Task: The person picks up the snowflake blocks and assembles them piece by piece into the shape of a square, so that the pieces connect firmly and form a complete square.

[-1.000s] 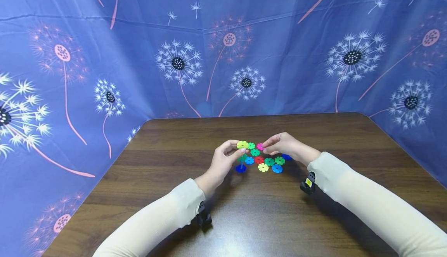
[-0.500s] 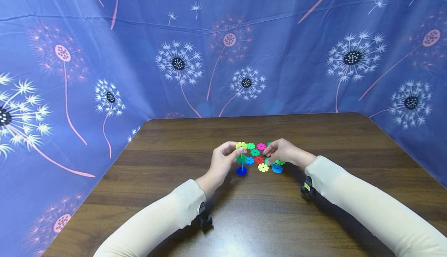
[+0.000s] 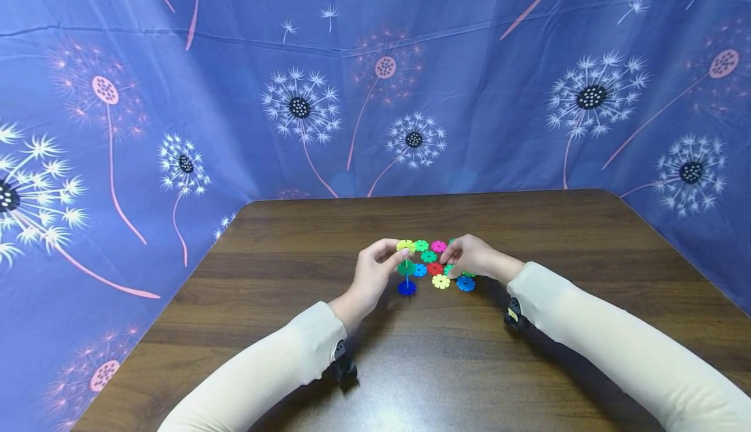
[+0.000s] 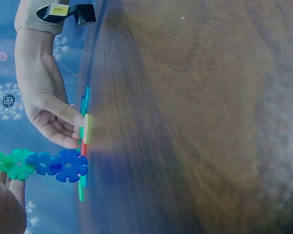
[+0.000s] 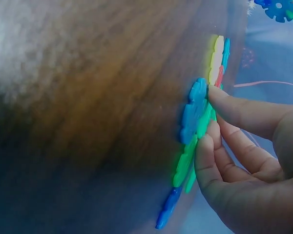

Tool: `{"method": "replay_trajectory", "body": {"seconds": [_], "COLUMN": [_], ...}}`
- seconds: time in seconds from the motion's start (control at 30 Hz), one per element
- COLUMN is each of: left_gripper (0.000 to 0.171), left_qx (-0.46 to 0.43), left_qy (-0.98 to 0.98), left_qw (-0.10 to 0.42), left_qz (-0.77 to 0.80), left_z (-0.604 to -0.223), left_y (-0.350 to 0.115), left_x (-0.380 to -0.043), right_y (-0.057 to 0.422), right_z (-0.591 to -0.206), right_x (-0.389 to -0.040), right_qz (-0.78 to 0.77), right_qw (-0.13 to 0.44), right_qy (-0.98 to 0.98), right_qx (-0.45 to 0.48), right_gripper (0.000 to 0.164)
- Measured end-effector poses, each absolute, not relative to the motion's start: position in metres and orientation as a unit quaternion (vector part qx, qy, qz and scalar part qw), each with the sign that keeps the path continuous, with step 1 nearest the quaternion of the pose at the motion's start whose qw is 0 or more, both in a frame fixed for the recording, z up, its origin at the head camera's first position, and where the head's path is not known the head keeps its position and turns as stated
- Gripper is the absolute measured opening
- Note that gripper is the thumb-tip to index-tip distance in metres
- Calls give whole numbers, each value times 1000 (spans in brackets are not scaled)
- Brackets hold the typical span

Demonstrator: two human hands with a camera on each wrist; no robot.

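Note:
My left hand [image 3: 375, 269] holds up a chain of interlocking flower-shaped discs. It grips the yellow disc [image 3: 405, 244] at the top. Below hang a green disc [image 4: 20, 164], a blue disc [image 4: 40, 163] and a dark blue disc [image 4: 68, 165] at the low end, close over the table. Among the loose discs, my right hand [image 3: 478, 256] pinches a green disc [image 5: 205, 117] between thumb and fingers, partly hidden by them. A blue disc [image 5: 193, 112] overlaps it in the right wrist view. A red disc [image 3: 435, 268] and a yellow disc [image 3: 441, 281] lie just left of those fingers.
More discs lie flat on the brown wooden table [image 3: 328, 223]: a pink disc [image 3: 439, 246], a light blue disc [image 3: 419, 270], and a dark blue disc [image 5: 168, 207] among several others. A blue dandelion-print cloth [image 3: 352, 126] hangs behind the table.
The right hand has moved from beside the pink disc down to the green disc. Its neighbouring yellow disc has shifted slightly left. The chain in the left hand hangs a little lower.

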State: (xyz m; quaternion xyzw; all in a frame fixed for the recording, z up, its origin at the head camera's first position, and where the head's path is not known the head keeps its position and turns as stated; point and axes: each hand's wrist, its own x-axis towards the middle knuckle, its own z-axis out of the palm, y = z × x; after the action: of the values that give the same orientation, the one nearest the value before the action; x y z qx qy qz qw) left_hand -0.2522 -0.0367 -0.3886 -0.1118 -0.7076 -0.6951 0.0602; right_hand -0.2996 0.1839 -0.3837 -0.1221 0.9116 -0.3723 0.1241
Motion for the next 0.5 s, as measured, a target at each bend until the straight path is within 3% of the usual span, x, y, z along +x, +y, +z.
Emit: {"method": "replay_trajectory", "body": {"seconds": [0.3, 0.5], "left_gripper": [22, 20], "left_qx": [-111, -117], "left_qy": [-694, -698], "left_qw": [62, 75], "left_qz": [-709, -702], "left_z": [-391, -391], "left_y": [-36, -35], "left_x": [-252, -254], "right_y": [188, 196], "right_z": [-380, -374], "right_x": [-299, -302], "right_qz": [-367, -417], "right_qw": [121, 149], "right_qy": [915, 890], "right_qx": [-121, -109], "right_gripper": [23, 19]}}
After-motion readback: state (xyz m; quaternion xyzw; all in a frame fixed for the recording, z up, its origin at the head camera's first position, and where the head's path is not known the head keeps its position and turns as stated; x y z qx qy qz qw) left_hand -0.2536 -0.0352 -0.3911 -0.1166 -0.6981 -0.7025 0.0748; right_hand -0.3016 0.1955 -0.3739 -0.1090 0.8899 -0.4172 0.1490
